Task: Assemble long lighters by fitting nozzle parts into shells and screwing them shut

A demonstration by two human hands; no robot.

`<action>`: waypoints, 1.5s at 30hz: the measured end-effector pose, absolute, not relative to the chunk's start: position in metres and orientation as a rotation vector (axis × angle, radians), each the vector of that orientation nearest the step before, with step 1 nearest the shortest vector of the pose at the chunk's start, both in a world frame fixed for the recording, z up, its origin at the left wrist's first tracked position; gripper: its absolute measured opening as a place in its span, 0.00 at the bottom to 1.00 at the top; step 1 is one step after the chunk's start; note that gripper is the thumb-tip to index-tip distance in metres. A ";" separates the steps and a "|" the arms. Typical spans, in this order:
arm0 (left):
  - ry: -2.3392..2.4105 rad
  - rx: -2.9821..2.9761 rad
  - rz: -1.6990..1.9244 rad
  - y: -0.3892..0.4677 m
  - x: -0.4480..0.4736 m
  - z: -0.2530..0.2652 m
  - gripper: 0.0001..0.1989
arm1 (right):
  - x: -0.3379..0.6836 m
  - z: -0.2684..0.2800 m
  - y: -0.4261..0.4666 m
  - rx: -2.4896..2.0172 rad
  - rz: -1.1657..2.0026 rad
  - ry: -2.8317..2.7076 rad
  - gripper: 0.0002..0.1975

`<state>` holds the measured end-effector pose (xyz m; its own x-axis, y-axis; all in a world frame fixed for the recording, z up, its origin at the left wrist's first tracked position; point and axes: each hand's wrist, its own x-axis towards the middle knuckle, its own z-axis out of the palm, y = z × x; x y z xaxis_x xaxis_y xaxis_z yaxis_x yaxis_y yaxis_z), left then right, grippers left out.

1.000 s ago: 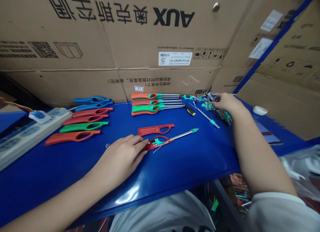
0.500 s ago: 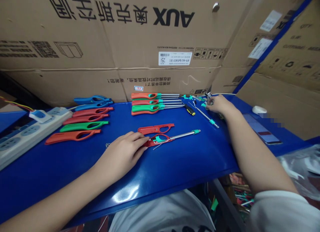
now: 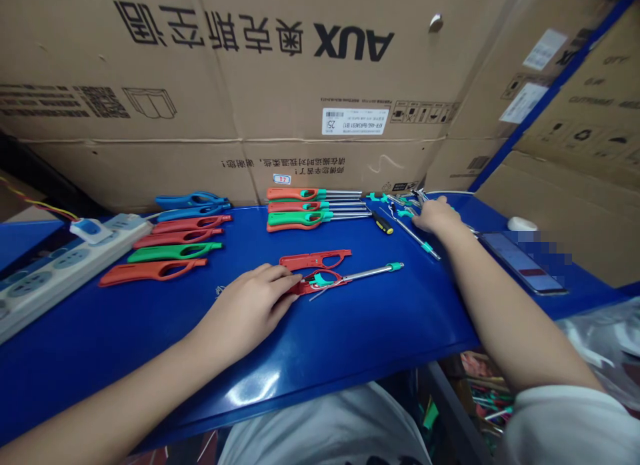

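Observation:
My left hand [image 3: 255, 301] is closed on the handle end of an opened red lighter [image 3: 330, 283], holding it on the blue table. A green trigger, thin wires and a metal tube with a green collar lie in this half-shell. Just behind it rests the matching red shell half [image 3: 315, 259]. At the back right, my right hand [image 3: 437, 217] reaches into a small pile of metal and green parts [image 3: 403, 201]. Its fingers are curled, and whatever is between them is hidden. A loose metal tube [image 3: 413, 233] lies beside it.
Assembled long lighters [image 3: 297, 208] lie at the back centre beside a yellow-black screwdriver [image 3: 383, 223]. Several coloured shells [image 3: 175, 251] and a power strip [image 3: 65, 271] sit left. A phone [image 3: 523, 261] lies right. The cardboard wall [image 3: 300, 118] closes off the back.
My right hand has shifted slightly within the parts pile, its fingers lower and closer together. My left hand stays on the red lighter. The whole view has moved a little.

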<state>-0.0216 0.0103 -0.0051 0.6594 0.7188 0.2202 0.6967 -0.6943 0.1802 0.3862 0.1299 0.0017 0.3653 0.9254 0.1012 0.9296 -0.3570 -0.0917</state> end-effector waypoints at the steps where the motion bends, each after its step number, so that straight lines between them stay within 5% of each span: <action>1: 1.193 2.788 0.417 0.010 -0.021 -0.005 0.13 | 0.384 0.003 0.129 -2.529 -0.050 -1.650 0.20; 7: 1.213 2.721 0.462 0.009 -0.021 -0.004 0.13 | 0.361 0.020 0.118 -2.539 -0.136 -1.554 0.17; 17: 1.108 1.886 0.991 0.010 -0.005 -0.011 0.19 | 0.245 0.007 0.055 -0.967 0.266 -2.113 0.09; 20: 0.983 1.726 1.085 0.010 0.000 -0.013 0.13 | 0.221 -0.005 0.035 -0.753 0.213 -2.254 0.07; 26: 0.887 1.611 1.174 0.005 0.003 -0.009 0.06 | 0.225 -0.006 0.035 -0.679 0.174 -2.446 0.10; 37: 0.987 1.524 1.082 0.015 0.000 -0.016 0.11 | 0.229 -0.005 0.031 -0.710 0.162 -2.819 0.08; 45: 1.046 1.492 0.994 0.016 -0.003 -0.018 0.16 | 0.220 -0.013 0.040 -1.076 1.040 -2.214 0.11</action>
<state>-0.0029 0.0163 -0.0178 0.2831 0.9565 0.0700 0.1181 -0.1072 0.9872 0.2202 0.0395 -0.0130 -0.5854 0.8070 0.0781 0.4549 0.4067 -0.7922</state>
